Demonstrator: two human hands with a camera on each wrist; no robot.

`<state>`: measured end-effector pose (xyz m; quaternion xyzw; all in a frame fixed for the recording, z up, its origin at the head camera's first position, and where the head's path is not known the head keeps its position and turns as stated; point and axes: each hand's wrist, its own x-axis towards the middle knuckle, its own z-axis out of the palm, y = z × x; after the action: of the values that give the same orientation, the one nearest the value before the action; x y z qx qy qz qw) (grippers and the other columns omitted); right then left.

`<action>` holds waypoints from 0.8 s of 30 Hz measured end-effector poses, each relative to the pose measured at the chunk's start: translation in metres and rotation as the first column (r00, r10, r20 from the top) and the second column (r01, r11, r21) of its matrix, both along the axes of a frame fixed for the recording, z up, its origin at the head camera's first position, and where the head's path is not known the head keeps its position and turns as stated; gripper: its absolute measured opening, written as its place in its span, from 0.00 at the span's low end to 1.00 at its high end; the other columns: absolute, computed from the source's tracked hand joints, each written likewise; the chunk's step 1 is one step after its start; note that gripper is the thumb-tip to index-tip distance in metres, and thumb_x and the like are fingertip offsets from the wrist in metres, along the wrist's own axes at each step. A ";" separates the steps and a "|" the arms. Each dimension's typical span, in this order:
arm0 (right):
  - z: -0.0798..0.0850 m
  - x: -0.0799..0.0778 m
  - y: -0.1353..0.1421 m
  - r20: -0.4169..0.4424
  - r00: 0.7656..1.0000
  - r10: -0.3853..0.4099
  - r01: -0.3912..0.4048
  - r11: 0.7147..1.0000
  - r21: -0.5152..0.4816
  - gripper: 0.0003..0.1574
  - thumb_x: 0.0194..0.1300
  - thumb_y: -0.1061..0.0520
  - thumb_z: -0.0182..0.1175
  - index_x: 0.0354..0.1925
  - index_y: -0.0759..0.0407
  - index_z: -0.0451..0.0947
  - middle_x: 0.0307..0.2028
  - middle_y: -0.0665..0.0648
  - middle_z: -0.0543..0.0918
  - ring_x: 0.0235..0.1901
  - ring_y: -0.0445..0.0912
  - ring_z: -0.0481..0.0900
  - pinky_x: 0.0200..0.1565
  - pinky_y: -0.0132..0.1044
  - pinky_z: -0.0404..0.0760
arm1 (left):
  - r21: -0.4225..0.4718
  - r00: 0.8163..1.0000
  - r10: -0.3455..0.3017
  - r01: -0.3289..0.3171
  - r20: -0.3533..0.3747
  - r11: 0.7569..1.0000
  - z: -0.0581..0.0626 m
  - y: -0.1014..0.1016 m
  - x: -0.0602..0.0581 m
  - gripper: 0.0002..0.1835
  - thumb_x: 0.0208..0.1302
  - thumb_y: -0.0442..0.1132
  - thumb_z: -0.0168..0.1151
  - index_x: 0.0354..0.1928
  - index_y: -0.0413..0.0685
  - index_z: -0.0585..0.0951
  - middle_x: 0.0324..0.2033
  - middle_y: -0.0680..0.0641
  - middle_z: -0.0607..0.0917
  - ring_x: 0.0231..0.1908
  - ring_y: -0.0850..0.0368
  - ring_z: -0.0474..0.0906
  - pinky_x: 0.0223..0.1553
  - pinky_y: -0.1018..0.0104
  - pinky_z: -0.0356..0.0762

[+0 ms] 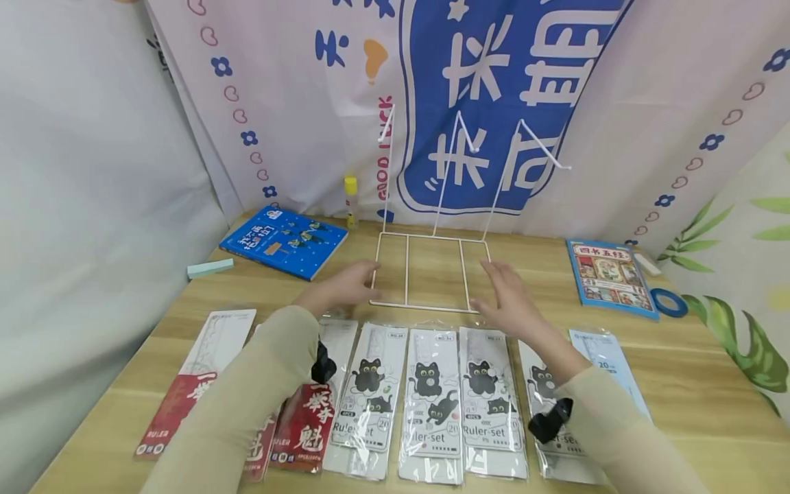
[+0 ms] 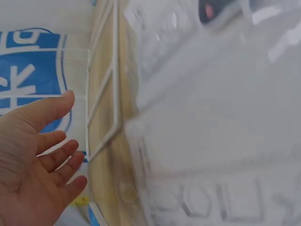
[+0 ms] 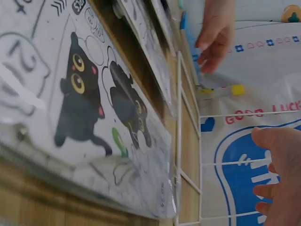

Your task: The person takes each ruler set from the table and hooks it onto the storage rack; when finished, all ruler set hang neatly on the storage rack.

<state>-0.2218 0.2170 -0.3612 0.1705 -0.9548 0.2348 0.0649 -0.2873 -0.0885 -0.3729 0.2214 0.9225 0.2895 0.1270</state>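
Observation:
A white wire rack (image 1: 426, 307) stands on the wooden table, with a flat grid base and three uprights ending in hooks. At the base's left side is my left hand (image 1: 345, 283), its fingers spread and relaxed; the left wrist view shows this hand (image 2: 44, 165) holding nothing. My right hand (image 1: 509, 298) is by the base's right side, thumb apart from the loosely bent fingers. Nothing is in this hand (image 3: 282, 174) in the right wrist view. Whether either hand touches the wire cannot be told. Several packaged ruler sets with black cats (image 1: 432, 391) lie before the rack.
Red-and-white ruler packs (image 1: 305, 425) lie at the left, a light blue pack (image 1: 607, 363) at the right. Further back are a blue book (image 1: 285, 240), a glue stick (image 1: 351, 202), a pale green box (image 1: 210, 267), another book (image 1: 611, 278) and a blue tape roll (image 1: 669, 302). Printed cloth hangs behind.

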 end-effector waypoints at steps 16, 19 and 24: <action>0.021 0.081 0.092 -0.064 0.997 -0.034 0.029 0.997 -0.077 0.37 0.61 0.55 0.57 0.63 0.68 0.56 0.58 0.74 0.61 0.55 0.70 0.58 0.49 0.68 0.58 | -0.163 1.000 -0.006 0.010 0.026 0.987 -0.024 -0.009 -0.018 0.35 0.52 0.43 0.66 0.60 0.35 0.67 0.53 0.39 0.70 0.52 0.47 0.66 0.57 0.54 0.63; 0.017 0.093 0.107 -0.052 0.997 -0.051 0.045 0.993 -0.106 0.35 0.61 0.58 0.57 0.61 0.71 0.57 0.56 0.76 0.62 0.54 0.72 0.58 0.48 0.69 0.58 | -0.173 0.999 0.004 0.002 0.036 0.985 -0.023 -0.008 -0.019 0.35 0.52 0.45 0.66 0.61 0.38 0.66 0.55 0.40 0.69 0.54 0.47 0.65 0.58 0.54 0.61; 0.007 0.103 0.129 0.038 0.991 -0.127 0.129 0.990 -0.058 0.33 0.61 0.57 0.57 0.57 0.77 0.59 0.52 0.78 0.64 0.51 0.72 0.60 0.46 0.68 0.60 | -0.166 1.000 0.001 0.003 0.024 0.986 -0.022 -0.006 -0.025 0.35 0.52 0.45 0.66 0.60 0.39 0.67 0.54 0.41 0.70 0.53 0.48 0.65 0.57 0.54 0.62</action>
<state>-0.1190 0.3465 -0.3538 0.1028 -0.9572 0.2617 0.0687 -0.3121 -0.0949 -0.3949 0.2071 0.9418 0.2141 0.1560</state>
